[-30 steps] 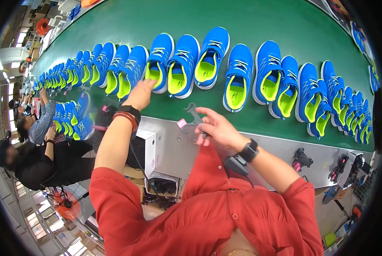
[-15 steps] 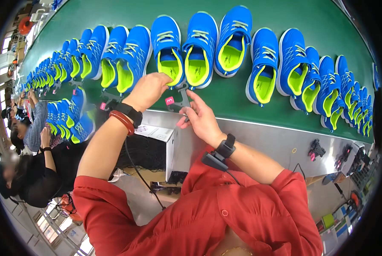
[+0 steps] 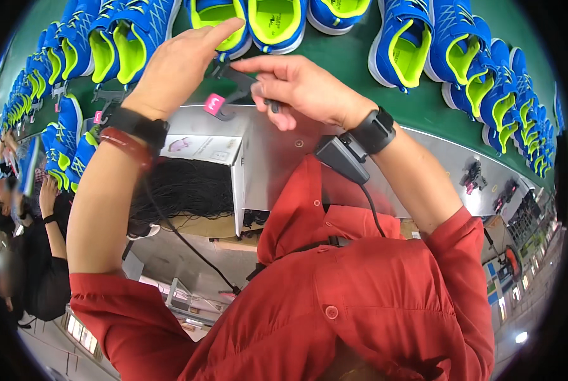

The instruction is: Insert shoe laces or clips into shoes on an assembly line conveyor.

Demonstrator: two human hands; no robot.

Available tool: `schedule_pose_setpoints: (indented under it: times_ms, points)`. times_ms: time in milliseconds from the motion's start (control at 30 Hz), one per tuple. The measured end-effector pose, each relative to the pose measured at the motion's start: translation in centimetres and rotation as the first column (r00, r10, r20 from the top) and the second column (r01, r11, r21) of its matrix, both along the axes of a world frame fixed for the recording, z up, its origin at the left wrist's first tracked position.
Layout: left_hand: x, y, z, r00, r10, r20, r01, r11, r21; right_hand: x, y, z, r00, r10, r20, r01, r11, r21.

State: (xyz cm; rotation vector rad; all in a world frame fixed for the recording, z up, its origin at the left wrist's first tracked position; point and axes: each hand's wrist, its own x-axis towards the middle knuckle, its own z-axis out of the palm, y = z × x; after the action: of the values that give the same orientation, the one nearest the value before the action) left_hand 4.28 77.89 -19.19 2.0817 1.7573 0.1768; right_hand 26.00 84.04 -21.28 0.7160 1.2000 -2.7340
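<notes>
Since half a second ago, grey plastic hanger (image 3: 240, 79) has shifted left and farther, its far end now just beside heel of blue shoe (image 3: 215, 13); contact unclear. Your right hand (image 3: 300, 86) grasps hanger between thumb and fingers, index finger extended. Your left hand (image 3: 176, 70) has stayed at shoe's heel; can't tell whether it grips. Hanger: slim, branching, matte, with square pink tag (image 3: 214, 103). Shoe: lime lining, pale rounded sole. Desk (image 3: 341, 58): smooth green top, shiny metal near edge.
</notes>
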Motion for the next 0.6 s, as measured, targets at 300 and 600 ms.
schedule_pose_setpoints:
  times_ms: [300,600]
  points:
    - [0.5,-0.4,2.5,0.985,-0.135,-0.112,0.1,0.957,-0.271,-0.8,2.0,2.9,0.963,-0.235,0.129,0.141,0.854,0.5]
    - [-1.2,-0.2,4.4,0.99,-0.049,-0.135,-0.026,0.863,-0.504,-0.7,4.6,0.1,0.976,0.026,0.215,-0.211,-0.12,0.97]
